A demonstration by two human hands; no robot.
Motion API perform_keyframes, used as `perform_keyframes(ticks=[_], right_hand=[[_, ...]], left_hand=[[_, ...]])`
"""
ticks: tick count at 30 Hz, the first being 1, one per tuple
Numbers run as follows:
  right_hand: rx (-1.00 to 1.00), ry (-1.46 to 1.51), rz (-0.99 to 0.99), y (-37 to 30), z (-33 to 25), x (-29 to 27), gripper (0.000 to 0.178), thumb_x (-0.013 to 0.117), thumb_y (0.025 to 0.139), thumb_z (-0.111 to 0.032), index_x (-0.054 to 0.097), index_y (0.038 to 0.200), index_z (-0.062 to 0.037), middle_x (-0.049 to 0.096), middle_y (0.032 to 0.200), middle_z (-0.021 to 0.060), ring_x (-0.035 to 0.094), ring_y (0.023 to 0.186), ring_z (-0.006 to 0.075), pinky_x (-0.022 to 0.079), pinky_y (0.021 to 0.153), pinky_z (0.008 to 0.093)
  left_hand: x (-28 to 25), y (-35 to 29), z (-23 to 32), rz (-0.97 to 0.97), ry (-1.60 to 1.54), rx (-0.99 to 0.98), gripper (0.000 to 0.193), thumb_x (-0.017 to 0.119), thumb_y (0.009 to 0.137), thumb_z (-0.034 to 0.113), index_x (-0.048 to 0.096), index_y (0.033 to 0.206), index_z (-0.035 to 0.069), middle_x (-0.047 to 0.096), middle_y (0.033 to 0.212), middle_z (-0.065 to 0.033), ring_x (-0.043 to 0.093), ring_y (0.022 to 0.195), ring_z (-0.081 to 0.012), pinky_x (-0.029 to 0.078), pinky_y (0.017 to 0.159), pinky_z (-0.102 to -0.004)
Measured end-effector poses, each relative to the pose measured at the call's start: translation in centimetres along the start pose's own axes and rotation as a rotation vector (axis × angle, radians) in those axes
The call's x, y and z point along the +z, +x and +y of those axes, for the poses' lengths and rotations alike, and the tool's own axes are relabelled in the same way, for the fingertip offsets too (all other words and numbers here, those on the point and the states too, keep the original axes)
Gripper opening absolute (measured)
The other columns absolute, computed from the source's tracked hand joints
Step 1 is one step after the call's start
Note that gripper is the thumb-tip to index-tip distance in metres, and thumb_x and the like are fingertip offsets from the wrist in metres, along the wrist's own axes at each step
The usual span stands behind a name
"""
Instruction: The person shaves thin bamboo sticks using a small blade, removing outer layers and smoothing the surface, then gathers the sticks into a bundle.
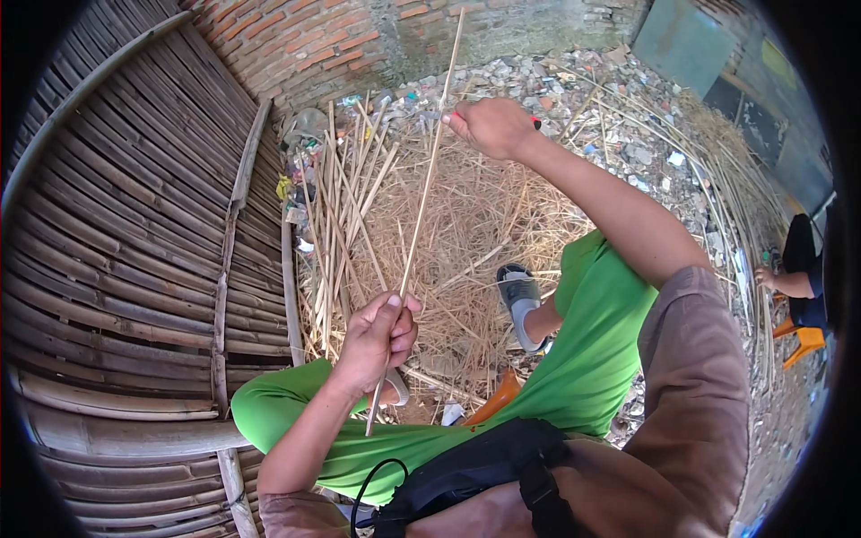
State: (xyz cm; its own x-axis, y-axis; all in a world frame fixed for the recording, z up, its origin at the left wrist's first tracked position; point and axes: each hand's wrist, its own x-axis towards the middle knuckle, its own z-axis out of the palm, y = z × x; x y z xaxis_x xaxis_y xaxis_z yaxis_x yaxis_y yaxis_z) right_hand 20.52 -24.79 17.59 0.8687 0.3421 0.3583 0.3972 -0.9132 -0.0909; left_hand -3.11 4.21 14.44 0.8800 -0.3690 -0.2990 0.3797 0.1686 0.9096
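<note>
My left hand is closed round the lower part of a long, thin bamboo stick. The stick slants up and away, its far tip beyond my right hand, its near end by my green trousers. Farther along, my right hand grips a red-handled knife against the stick. Only bits of the handle show at either side of the fist; the blade can hardly be made out. Below both hands, pale bamboo shavings cover the ground.
Cut bamboo strips lean in a heap beside a bamboo slat wall on the left. Behind are rubble and a brick wall. Long strips lie to the right, near another person's hand and an orange stool.
</note>
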Motion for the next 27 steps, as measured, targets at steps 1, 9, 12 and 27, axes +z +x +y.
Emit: perform_keyframes(ticks=[1, 9, 12, 27], right_hand=[[0.012, -0.003, 0.000, 0.2, 0.6, 0.0, 0.056, 0.035, 0.105, -0.052, 0.066, 0.099, -0.0057, 0.070, 0.086, 0.0196, 0.069, 0.084, 0.0407, 0.054, 0.075, 0.0542], [-0.084, 0.097, -0.069, -0.4, -3.4, 1.1, 0.059, 0.035, 0.104, -0.054, 0.067, 0.097, -0.0058, 0.069, 0.082, 0.0182, 0.068, 0.081, 0.0398, 0.053, 0.071, 0.0545], [-0.283, 0.187, -0.122, -5.0, -8.9, 0.9, 0.055, 0.038, 0.103, -0.054, 0.065, 0.092, -0.0078, 0.066, 0.074, 0.0169, 0.068, 0.072, 0.0394, 0.053, 0.065, 0.0543], [-0.366, 0.157, -0.064, -6.2, -10.4, 1.4, 0.050, 0.041, 0.103, -0.051, 0.062, 0.088, -0.0091, 0.063, 0.066, 0.0131, 0.067, 0.067, 0.0374, 0.052, 0.058, 0.0506]], left_hand=[[-0.1, 0.1, -0.3, 0.004, 0.027, 0.000, 0.027, 0.041, 0.110, 0.026, 0.056, 0.108, 0.004, 0.033, 0.071, 0.0039, 0.031, 0.056, -0.0057, 0.023, 0.042, -0.0203], [-0.8, 0.6, 0.0, 0.086, 0.031, 0.003, 0.026, 0.043, 0.109, 0.027, 0.056, 0.106, 0.005, 0.030, 0.069, 0.0059, 0.029, 0.056, -0.0052, 0.020, 0.042, -0.0200], [-1.1, 1.1, 0.5, 0.130, -0.020, -0.015, 0.025, 0.043, 0.109, 0.026, 0.056, 0.105, 0.005, 0.030, 0.069, 0.0061, 0.028, 0.056, -0.0053, 0.019, 0.042, -0.0200], [-1.1, 0.7, 0.9, 0.119, -0.087, 0.017, 0.024, 0.044, 0.109, 0.025, 0.056, 0.104, 0.004, 0.032, 0.070, 0.0049, 0.029, 0.055, -0.0047, 0.021, 0.041, -0.0197]])
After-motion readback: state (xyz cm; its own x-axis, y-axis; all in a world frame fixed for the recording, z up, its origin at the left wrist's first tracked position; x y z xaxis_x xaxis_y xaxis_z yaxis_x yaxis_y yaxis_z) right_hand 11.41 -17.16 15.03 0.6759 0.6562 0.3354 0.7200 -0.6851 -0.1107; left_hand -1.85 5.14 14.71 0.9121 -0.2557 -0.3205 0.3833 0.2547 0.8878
